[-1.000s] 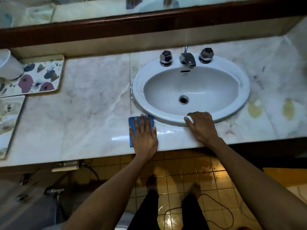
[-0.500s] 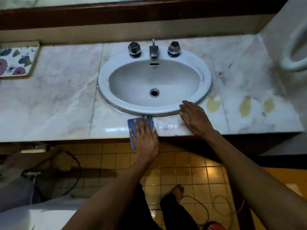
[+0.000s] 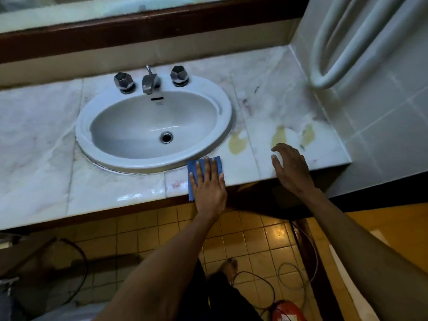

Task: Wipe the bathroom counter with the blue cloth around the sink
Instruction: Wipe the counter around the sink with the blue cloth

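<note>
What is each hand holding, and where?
Left hand presses flat on the blue cloth, covering its right part. Right hand holds nothing.

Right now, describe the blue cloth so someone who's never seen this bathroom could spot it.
Find the white oval sink set in the marble counter. Just past its front-right rim, at the counter's near edge, the blue cloth lies flat under the left hand. It is the only blue thing there.
</note>
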The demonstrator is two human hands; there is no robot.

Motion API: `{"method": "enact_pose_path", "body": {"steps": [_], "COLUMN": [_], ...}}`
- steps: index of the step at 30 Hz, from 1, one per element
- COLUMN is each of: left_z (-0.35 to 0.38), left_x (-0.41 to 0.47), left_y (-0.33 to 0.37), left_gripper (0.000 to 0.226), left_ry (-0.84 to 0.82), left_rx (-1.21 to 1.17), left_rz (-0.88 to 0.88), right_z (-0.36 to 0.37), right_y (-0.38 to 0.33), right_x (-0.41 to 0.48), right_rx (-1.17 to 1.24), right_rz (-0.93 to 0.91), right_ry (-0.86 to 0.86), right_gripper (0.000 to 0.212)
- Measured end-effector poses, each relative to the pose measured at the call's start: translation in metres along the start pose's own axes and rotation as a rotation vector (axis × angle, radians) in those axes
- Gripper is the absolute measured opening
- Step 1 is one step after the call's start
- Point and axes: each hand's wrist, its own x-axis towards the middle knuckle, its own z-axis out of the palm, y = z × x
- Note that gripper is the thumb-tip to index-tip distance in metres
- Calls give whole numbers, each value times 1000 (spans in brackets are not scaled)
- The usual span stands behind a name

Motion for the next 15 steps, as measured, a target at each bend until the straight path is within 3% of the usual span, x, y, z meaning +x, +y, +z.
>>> {"method": "enact_pose_path", "body": {"steps": [6, 9, 11, 15], "left_z": [-20, -19, -11, -4], "left_x": [-10, -12, -8, 24], "left_y": [-58, -58, -44, -7], "left_gripper": [59, 59, 59, 56], "left_ry": [-41, -19, -2, -6], "left_rx": [127, 155, 123, -114], "left_rz": [267, 250, 192, 146], "right_z": [23, 47, 58, 63], "right_y": [-2, -17, -22, -15], "right_x": [-8, -8, -15, -21], "right_rx": [-25, -65, -85, -96], "right_rz": [-62, -182, -148, -141], "right_ry": [-110, -167, -227, -246], "right_gripper": [31, 47, 57, 59]}}
